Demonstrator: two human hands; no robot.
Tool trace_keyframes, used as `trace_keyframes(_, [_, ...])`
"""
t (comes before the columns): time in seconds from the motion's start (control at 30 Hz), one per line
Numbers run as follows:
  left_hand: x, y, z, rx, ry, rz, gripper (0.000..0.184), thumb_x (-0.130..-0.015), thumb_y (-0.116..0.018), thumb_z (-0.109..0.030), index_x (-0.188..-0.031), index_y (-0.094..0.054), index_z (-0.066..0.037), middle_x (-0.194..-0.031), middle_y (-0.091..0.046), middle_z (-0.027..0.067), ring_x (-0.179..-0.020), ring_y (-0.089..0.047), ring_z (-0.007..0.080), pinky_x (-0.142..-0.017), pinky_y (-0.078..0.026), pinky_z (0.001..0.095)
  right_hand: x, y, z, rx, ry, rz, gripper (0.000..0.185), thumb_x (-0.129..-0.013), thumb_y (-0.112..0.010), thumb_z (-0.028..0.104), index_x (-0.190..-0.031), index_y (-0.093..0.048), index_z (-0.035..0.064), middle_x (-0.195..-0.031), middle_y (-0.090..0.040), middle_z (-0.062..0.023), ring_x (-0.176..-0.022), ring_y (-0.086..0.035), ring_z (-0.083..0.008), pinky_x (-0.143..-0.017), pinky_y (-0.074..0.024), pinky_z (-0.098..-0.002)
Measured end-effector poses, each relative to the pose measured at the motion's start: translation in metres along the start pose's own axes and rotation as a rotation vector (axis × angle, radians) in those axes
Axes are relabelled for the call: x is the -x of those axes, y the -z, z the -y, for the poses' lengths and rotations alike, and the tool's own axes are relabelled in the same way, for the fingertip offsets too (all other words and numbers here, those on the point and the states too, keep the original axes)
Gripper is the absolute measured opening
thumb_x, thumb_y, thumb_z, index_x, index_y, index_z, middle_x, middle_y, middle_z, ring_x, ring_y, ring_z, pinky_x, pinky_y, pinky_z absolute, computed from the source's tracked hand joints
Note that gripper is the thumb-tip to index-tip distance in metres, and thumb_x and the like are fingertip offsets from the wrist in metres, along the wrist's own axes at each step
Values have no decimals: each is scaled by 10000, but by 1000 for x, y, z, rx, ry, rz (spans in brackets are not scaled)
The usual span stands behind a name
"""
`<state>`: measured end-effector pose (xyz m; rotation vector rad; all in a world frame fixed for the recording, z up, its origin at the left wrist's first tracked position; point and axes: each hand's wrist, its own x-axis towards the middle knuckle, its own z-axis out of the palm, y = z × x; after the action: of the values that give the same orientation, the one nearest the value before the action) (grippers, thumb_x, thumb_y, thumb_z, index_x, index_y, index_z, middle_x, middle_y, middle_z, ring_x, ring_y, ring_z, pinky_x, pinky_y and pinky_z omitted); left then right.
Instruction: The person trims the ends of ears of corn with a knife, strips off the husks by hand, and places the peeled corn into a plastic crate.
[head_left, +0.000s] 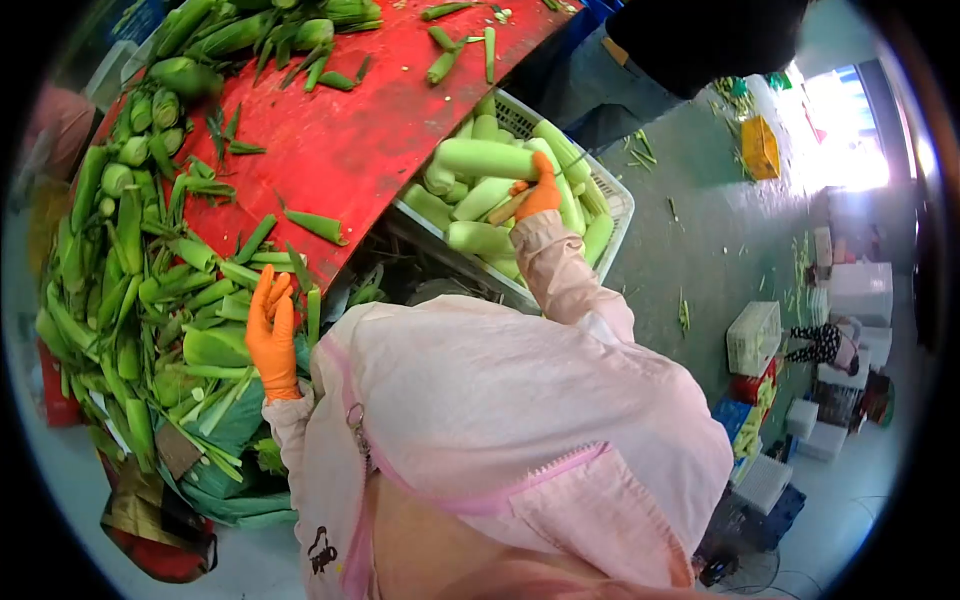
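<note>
My left hand (pixel 272 335), in an orange glove, is at the red table's near edge beside a heap of leafy green ears (pixel 130 250) that look like corn in the husk. Its fingers are stretched and partly apart, with nothing seen in them. My right hand (pixel 541 192), also orange-gloved, is over a white plastic crate (pixel 622 215) of smooth light-green ears. It is closed around a brown, wooden-looking handle (pixel 508 208); I cannot make out the tool's other end. Its fingertips touch the end of a light-green ear (pixel 485 158) on top of the crate's load.
Loose husk pieces lie on the red table (pixel 330 130). Green sacking (pixel 235 475) is below the heap. Across the crate stands a person in dark clothing (pixel 700 40). A yellow crate (pixel 760 148) and a stack of white boxes (pixel 860 295) stand on the floor, where another person (pixel 845 345) bends.
</note>
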<state>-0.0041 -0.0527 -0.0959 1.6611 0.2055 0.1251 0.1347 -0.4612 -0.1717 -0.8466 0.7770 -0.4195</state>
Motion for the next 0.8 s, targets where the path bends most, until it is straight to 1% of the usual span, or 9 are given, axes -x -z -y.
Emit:
trace_keyframes(0.07, [-7, -5, -2, -2, 2, 40, 485, -950, -608, -127, -1404, -479, -12, -1258, -614, 147, -1119, -590, 185, -980, -433, 301, -40, 9, 0, -12, 60, -145, 366, -825, -747, 363, -963, -623, 47, -648, -579, -82, -428, -480, -179, -397, -441, -305])
trace_keyframes(0.2, [-12, -1, -4, -59, 38, 110, 473, -935, -597, -72, -1394, -496, -22, -1245, -626, 140, -1111, -601, 177, -959, -454, 296, -72, 12, -23, 204, 97, -182, 396, -851, -721, 342, -1050, -613, 17, -727, -633, -116, -460, -481, -177, -415, -444, -304])
trace_keyframes(0.27, [-9, 7, -6, -189, -3, 79, 469, -932, -602, -77, -1388, -505, -24, -1234, -635, 139, -1094, -608, 175, -950, -464, 298, -74, 11, -48, 176, -214, -30, 365, -897, -650, 358, -1066, -644, 35, -721, -652, -111, -453, -453, -163, -428, -414, -302])
trace_keyframes(0.33, [0, 15, -3, -151, 52, -2, 466, -927, -609, -83, -1379, -515, -24, -1225, -641, 142, -1088, -611, 179, -952, -468, 307, -27, -7, -61, 447, -301, 252, 402, -941, -561, 372, -1129, -632, 23, -773, -691, -123, -446, -446, -150, -428, -402, -295])
trace_keyframes(0.47, [14, 27, 19, -53, 87, -160, 451, -919, -618, -63, -1359, -529, -14, -1184, -658, 133, -1060, -621, 173, -932, -482, 305, 55, -71, -71, 479, -603, 721, 462, -976, -446, 352, -1215, -596, -14, -886, -731, -98, -414, -437, -133, -430, -401, -266])
trace_keyframes(0.53, [17, 29, 20, -66, 94, -221, 453, -910, -625, -45, -1352, -534, -12, -1182, -662, 131, -1049, -633, 175, -918, -491, 303, 81, -97, -76, 408, -813, 1042, 543, -985, -429, 399, -1274, -551, -44, -907, -736, -97, -439, -520, -151, -448, -444, -255])
trace_keyframes(0.63, [20, 33, 14, -84, 35, -303, 434, -942, -603, -83, -1362, -523, -11, -1210, -653, 128, -1127, -608, 181, -969, -461, 311, 137, -122, -67, 492, -1282, 1206, 683, -986, -417, 505, -1350, -478, -69, -949, -735, -127, -555, -648, -176, -536, -530, -279])
trace_keyframes(0.77, [31, 44, 11, -107, 54, -451, 441, -944, -604, -98, -1372, -520, -26, -1204, -656, 130, -1107, -620, 182, -957, -464, 305, 139, -179, -93, 703, -1194, 1282, 590, -981, -466, 433, -1316, -529, -49, -909, -738, -105, -462, -551, -134, -501, -494, -266])
trace_keyframes(0.8, [36, 47, 13, -109, 56, -482, 441, -944, -604, -98, -1372, -520, -26, -1204, -656, 130, -1107, -620, 182, -957, -464, 305, 144, -198, -100, 737, -1062, 1318, 522, -976, -474, 402, -1238, -582, -36, -865, -731, -109, -441, -532, -133, -473, -475, -264])
